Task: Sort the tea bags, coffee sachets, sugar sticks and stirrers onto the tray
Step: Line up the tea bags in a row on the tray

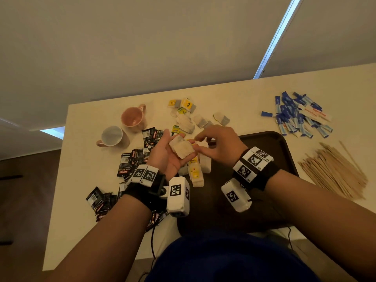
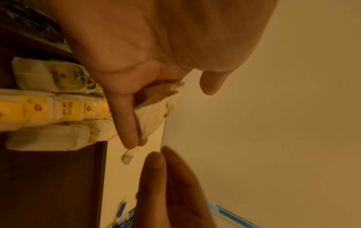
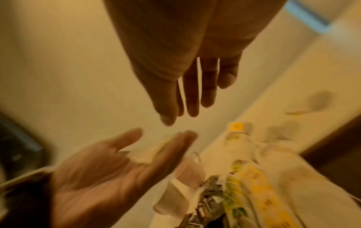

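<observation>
My left hand (image 1: 179, 140) is turned palm up over the left edge of the dark brown tray (image 1: 270, 143). A couple of white tea bags (image 1: 181, 149) lie across its palm and straight fingers; the left wrist view shows these tea bags (image 2: 154, 117) beyond one finger. My right hand (image 1: 198, 142) hovers just right of them, fingers loosely bent toward the bags and holding nothing. In the right wrist view the right hand (image 3: 179, 118) hangs with straight fingers above the left palm. More tea bags (image 1: 196, 171) with yellow tags lie in a row on the tray.
Loose tea bags (image 1: 187, 119) lie behind the hands. Black coffee sachets (image 1: 138, 157) are scattered at the left by two mugs (image 1: 133, 117). Blue sugar sticks (image 1: 295, 115) are at the far right, with wooden stirrers (image 1: 333, 171) nearer. The table's far edge is close behind.
</observation>
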